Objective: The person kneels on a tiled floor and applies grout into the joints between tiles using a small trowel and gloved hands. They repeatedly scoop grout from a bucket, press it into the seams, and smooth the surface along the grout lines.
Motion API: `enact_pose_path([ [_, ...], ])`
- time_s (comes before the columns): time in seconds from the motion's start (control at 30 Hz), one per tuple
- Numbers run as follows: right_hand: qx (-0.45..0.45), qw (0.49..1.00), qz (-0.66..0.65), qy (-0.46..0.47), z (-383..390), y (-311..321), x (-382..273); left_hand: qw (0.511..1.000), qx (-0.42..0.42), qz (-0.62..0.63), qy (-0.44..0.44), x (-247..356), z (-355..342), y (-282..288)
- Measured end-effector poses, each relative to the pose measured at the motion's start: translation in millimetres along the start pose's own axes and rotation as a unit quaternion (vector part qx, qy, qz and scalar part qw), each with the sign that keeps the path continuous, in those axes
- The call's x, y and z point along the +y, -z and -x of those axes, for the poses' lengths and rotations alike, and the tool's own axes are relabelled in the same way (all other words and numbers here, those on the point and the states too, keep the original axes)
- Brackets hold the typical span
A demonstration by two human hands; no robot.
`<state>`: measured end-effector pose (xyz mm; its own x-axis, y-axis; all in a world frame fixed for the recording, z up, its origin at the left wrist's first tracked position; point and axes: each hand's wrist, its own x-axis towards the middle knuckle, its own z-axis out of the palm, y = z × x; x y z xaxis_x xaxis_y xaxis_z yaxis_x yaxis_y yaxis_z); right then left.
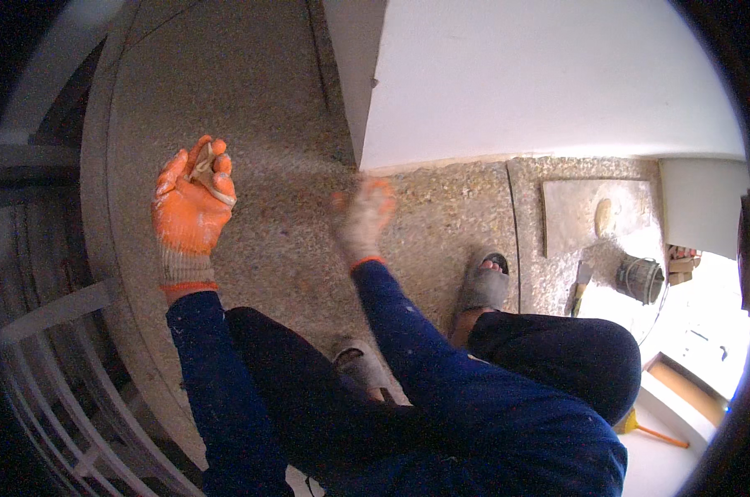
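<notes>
My left hand (191, 199), in an orange-coated work glove with a knitted cuff, is raised over the speckled floor at the left. Its fingers curl around a crumpled beige scrap (203, 168), whose material I cannot make out. My right hand (362, 217), in a similar glove, is smeared by motion beside the lower corner of the white wall (508, 91). Whether it holds anything is hidden by the blur. Both forearms are in dark blue sleeves. My feet in grey slippers (484, 282) rest on the speckled floor (267, 224).
On the right, a flat board (570, 219) bears a pale lump (604, 217). Near it are a dark bucket (638, 278) and a brush-like tool (581, 286). Stacked bricks (683, 263) and a yellow broom (632, 422) lie farther right. Pale railings (68, 389) stand at the left.
</notes>
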<state>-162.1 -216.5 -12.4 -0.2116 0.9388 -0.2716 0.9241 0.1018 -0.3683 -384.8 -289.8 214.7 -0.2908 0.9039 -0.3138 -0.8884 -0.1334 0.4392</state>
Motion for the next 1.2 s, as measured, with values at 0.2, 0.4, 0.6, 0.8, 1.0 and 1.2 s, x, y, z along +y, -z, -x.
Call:
enact_pose_path([
  [0.2,0.166,0.973,0.156,-0.048,-42,-32,9,1.000,-0.013,0.005,-0.019,4,7,4],
  [0.4,-0.094,0.990,-0.038,0.102,28,-39,-49,1.000,-0.028,0.007,0.004,-1,1,-4],
  [0.6,0.065,0.994,-0.044,-0.072,-27,15,6,0.995,0.090,0.024,-0.024,-1,14,-3],
  [0.8,-0.125,0.985,-0.062,0.104,-5,9,-3,0.972,0.092,-0.216,0.022,-69,-16,29],
  [1.0,-0.268,0.649,-0.707,0.086,3,120,77,0.663,-0.037,-0.748,0.009,-249,-42,-47],
  [1.2,-0.174,0.399,-0.899,-0.039,56,180,142,0.469,-0.168,-0.860,0.111,-357,9,-155],
])
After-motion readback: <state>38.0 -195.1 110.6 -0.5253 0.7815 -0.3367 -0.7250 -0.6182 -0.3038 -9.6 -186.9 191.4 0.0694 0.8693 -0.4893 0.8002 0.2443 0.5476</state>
